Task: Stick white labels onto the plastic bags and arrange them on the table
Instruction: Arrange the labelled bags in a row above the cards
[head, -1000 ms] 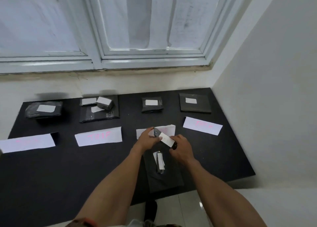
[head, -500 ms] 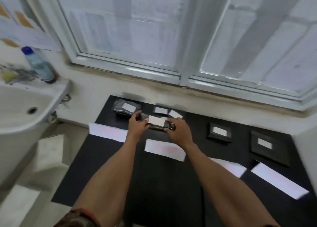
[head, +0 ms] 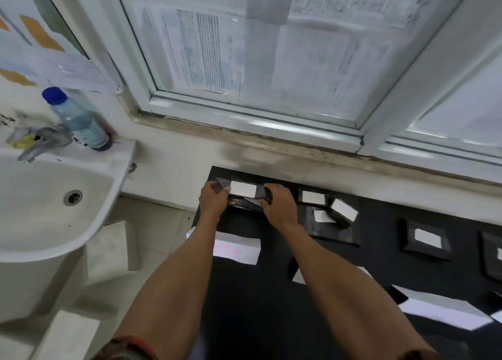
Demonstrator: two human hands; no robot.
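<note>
At the left of the frame we see a white ceramic washbasin point(head: 54, 223) and a clear plastic bottle with a blue cap point(head: 78, 120), neither of them part of the job. At centre, over the far left corner of the black table point(head: 244, 319), our left hand point(head: 214, 200) and right hand point(head: 279, 204) are apart, each pinching one end of a black plastic bag point(head: 260, 193) with its white rectangular label point(head: 243, 189) facing up. The bag lies straight ahead between the hands, long axis left to right, both hands equally near, just beyond the leftmost white paper strip point(head: 236, 248); we judge a straight lowering comes next. Whether another bag lies beneath, we cannot tell. Rightward we count three labels on a cluster of black bags point(head: 336, 234), a single labelled bag point(head: 406, 237), one more bag cut by the frame edge point(head: 491, 264), and four paper strips in all.
</note>
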